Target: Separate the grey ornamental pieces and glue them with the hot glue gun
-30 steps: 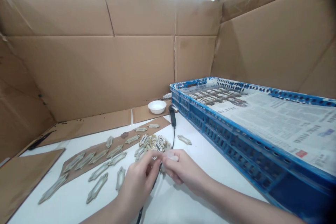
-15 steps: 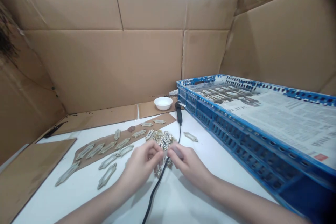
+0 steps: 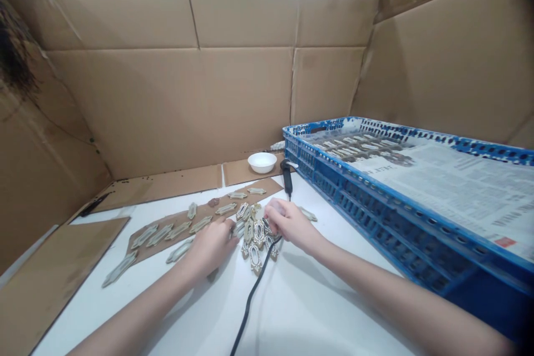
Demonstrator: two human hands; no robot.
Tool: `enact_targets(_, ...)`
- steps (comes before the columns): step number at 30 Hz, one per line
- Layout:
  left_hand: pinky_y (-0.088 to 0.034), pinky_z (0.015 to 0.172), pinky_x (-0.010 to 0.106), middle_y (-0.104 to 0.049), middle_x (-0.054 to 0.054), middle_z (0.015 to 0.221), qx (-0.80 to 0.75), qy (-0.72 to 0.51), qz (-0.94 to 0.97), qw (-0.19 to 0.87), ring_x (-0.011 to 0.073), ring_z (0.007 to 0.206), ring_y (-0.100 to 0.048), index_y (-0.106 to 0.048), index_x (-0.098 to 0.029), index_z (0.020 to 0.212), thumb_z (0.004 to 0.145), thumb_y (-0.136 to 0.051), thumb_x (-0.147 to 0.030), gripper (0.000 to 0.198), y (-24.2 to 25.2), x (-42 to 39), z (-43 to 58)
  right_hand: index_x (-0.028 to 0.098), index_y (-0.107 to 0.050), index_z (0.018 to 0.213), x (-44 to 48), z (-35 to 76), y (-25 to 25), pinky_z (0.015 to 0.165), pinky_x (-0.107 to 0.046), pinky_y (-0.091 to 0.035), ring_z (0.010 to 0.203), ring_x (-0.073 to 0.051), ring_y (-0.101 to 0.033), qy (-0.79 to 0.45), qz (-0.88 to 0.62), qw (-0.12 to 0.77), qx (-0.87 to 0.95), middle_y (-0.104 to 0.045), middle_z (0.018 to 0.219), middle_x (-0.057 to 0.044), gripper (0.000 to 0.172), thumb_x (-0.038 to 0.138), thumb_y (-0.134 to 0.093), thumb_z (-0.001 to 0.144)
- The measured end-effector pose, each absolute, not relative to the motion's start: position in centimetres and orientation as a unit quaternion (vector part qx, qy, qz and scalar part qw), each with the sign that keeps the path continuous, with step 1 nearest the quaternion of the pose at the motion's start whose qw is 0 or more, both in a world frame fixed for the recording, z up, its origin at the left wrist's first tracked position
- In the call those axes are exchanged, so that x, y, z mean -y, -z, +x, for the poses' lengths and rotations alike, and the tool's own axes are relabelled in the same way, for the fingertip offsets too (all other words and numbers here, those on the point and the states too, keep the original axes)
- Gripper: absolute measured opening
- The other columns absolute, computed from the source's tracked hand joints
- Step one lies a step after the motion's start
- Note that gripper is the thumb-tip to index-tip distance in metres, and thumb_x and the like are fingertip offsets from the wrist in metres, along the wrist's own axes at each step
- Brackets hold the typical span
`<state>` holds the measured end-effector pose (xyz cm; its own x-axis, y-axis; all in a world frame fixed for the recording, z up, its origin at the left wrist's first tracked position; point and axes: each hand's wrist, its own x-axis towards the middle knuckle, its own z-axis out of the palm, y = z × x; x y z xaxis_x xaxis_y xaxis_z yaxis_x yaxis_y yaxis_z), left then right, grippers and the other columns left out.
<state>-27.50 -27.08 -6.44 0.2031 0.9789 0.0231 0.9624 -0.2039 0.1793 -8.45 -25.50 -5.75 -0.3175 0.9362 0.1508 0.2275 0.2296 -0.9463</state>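
Metal frames (image 3: 257, 240) sat heaped mid-table, ornate faces showing on several, with both hands at the heap. Left hand (image 3: 213, 247) was at its left side, fingers bent down; couldn't tell if they gripped a piece, the back of the hand hid the tips. Right hand (image 3: 290, 225) was at the right side, fingers curled in around a pale object (image 3: 278, 209), too blurred to identify. Step in hand, my read: working pieces at the pile, one hand per side. Next move, I'd judge, called for a narrow pinch on a single frame without dragging its neighbours. Edges: black cable (image 3: 250, 300) ran from the pile's right side toward the near edge, a snag risk between the forearms. Cardboard strip (image 3: 273, 184) with spaced-out frames limited room on the left and behind. Black tool (image 3: 287, 179) and white bowl (image 3: 262, 169) stood past the pile, tool close to the blue crate (image 3: 359, 200), whose long side bounded the right. Best open room: white tabletop (image 3: 292, 303) between the forearms, apart from the cable.
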Motion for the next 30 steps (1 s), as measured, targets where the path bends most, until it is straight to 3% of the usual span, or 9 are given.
enact_targets(6,-0.042,0.07,0.031,-0.06,0.009,0.102,-0.626,-0.046,0.778,0.031,0.0237,0.088,-0.058,-0.053,-0.021,0.103,0.079,-0.04,-0.028,0.029,6.6,27.2,-27.0,0.017,-0.047,0.069,26.1,-7.8,7.6,0.043,-0.019,-0.026,0.037,-0.005,-0.032,-0.471,-0.432,0.346,0.687,-0.056,0.056,0.004,0.017,0.025,-0.037,0.081)
enact_targets(10,-0.041,0.063,0.029,-0.063,0.007,0.093,-0.626,-0.013,0.78,-0.003,0.0236,0.08,-0.06,-0.054,-0.022,0.097,0.079,-0.04,-0.029,0.024,6.5,27.4,-26.6,0.017,-0.048,0.068,26.6,-7.6,7.6,0.044,-0.019,-0.028,0.04,-0.006,-0.036,-0.478,-0.431,0.348,0.682,-0.055,0.054,0.003,0.016,0.023,-0.039,0.08)
enact_targets(15,-0.041,0.061,0.031,-0.066,0.01,0.084,-0.636,0.003,0.771,-0.038,0.0257,0.077,-0.061,-0.055,-0.016,0.089,0.078,-0.036,-0.017,0.022,6.8,27.5,-26.5,0.017,-0.047,0.065,27.0,-7.8,7.2,0.045,-0.019,-0.03,0.043,-0.008,-0.042,-0.488,-0.421,0.347,0.681,-0.051,0.048,0.004,0.016,0.022,-0.04,0.079)
enact_targets(22,-0.04,0.059,0.03,-0.064,0.011,0.078,-0.672,0.003,0.74,-0.025,0.0259,0.074,-0.061,-0.051,-0.013,0.095,0.074,-0.036,-0.015,0.026,4.7,27.7,-27.4,0.018,-0.041,0.059,27.3,-7.8,6.8,0.05,-0.02,-0.034,0.046,-0.008,-0.044,-0.487,-0.428,0.37,0.665,-0.048,0.047,0.004,0.02,0.024,-0.041,0.079)
enact_targets(30,-0.042,0.061,0.024,-0.059,0.002,0.08,-0.6,-0.195,0.776,0.003,0.0158,0.073,-0.058,-0.048,-0.02,0.091,0.078,-0.038,-0.024,0.017,2.9,30.2,-26.3,0.018,-0.043,0.061,28.3,-7.9,6.0,0.047,-0.02,-0.032,0.045,-0.008,-0.041,-0.487,-0.423,0.423,0.636,-0.047,0.049,0.004,0.021,0.027,-0.042,0.08)
